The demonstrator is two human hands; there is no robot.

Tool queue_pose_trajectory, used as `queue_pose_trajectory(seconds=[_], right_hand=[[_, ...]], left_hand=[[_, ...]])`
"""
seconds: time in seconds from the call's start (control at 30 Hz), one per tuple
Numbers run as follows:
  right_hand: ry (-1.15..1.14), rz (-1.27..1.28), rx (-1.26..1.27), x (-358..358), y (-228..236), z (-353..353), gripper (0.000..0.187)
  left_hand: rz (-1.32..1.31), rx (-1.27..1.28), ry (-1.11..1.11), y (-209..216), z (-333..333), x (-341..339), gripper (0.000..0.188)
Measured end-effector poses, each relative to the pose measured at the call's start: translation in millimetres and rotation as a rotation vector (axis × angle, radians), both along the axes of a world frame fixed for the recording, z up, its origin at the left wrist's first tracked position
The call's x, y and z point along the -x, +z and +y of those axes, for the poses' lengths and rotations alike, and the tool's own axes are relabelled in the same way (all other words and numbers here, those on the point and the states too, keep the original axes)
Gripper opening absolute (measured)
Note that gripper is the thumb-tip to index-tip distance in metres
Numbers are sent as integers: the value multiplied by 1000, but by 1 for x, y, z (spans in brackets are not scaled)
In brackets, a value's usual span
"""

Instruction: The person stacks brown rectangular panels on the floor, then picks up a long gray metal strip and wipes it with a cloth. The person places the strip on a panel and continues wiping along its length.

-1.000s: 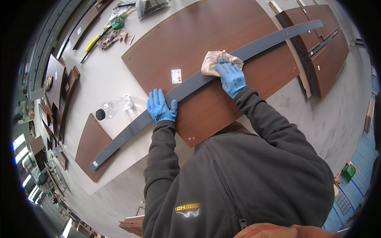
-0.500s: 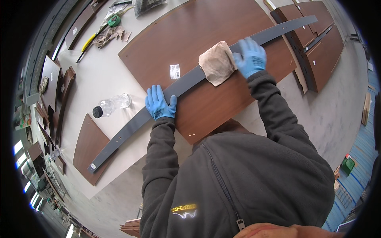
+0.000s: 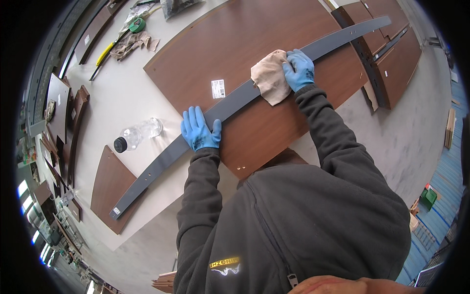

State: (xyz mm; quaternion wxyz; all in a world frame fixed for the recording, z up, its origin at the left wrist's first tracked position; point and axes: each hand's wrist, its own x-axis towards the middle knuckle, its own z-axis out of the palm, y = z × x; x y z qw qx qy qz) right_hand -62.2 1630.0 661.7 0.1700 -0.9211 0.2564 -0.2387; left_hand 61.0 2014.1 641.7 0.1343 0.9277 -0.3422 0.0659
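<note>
A long grey strip [image 3: 163, 160] lies slantwise across a large brown wood panel [image 3: 205, 59] and a smaller brown panel [image 3: 110, 179]. My left hand [image 3: 199, 130], in a blue glove, rests on the strip with its fingers spread and holds nothing. In its blue glove, my right hand [image 3: 299, 69] has its fingers curled on the edge of a beige cloth [image 3: 270, 81]. The cloth lies over the strip, draping onto the panel on the near side. A white label [image 3: 218, 89] is stuck on the large panel.
A clear bottle with a black cap [image 3: 139, 134] lies on the white table left of my left hand. At the back left are a yellow-handled tool [image 3: 104, 54] and a crumpled cloth [image 3: 132, 46]. More brown panels [image 3: 399, 63] lie at the right, others [image 3: 78, 115] at the left.
My right hand has moved slightly left and down and now has its fingers bent on the cloth, where before they were extended and blurred. The cloth has shifted a little. My left hand stays on the strip.
</note>
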Motion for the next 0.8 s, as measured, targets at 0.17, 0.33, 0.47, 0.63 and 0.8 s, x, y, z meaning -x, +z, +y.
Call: queue_pose_trajectory(seconds=[0.17, 0.33, 0.47, 0.63, 0.8], right_hand=[[-244, 29, -637, -10, 8, -8, 41], [-257, 65, -763, -11, 33, -13, 44], [-202, -165, -574, -8, 96, -25, 31], [6, 15, 84, -17, 117, 16, 39], [262, 488, -120, -29, 58, 68, 43]], left_hand=[[-12, 13, -12, 1, 0, -1, 79], [0, 19, -9, 0, 1, -1, 79], [17, 4, -3, 1, 1, -1, 80], [6, 5, -5, 1, -1, -1, 79], [-9, 1, -17, 1, -1, -2, 77]])
